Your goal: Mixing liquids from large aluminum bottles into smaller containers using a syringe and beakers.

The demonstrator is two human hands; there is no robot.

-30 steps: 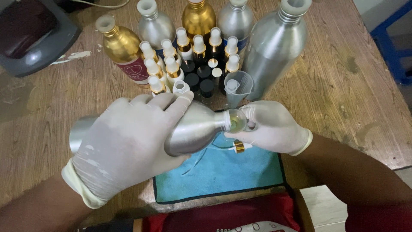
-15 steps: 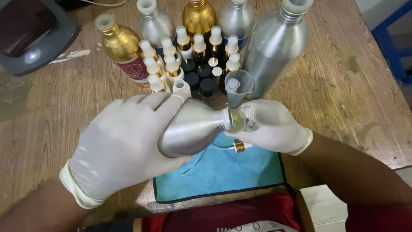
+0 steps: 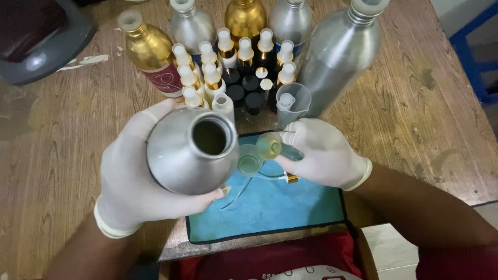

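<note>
My left hand (image 3: pixel 136 182), in a white glove, grips a silver aluminium bottle (image 3: pixel 179 155) whose open mouth faces up toward the camera. My right hand (image 3: pixel 324 153), also gloved, holds a small clear glass bottle (image 3: pixel 268 146) with yellowish liquid, tilted on its side just right of the silver bottle. Under both hands lies a blue mat (image 3: pixel 270 207). A small gold-collared sprayer part (image 3: pixel 289 178) rests on the mat below my right hand.
On the wooden table (image 3: pixel 415 109) behind the hands stand several small spray bottles (image 3: pixel 228 57), a gold bottle (image 3: pixel 148 52), tall silver bottles (image 3: pixel 337 57) and a clear measuring cup (image 3: pixel 293 101). A dark grey object (image 3: pixel 36 41) sits far left.
The silver bottle was lying tipped with its mouth at the small glass bottle; it has swung upright, mouth now facing the camera. The right hand has stayed in place.
</note>
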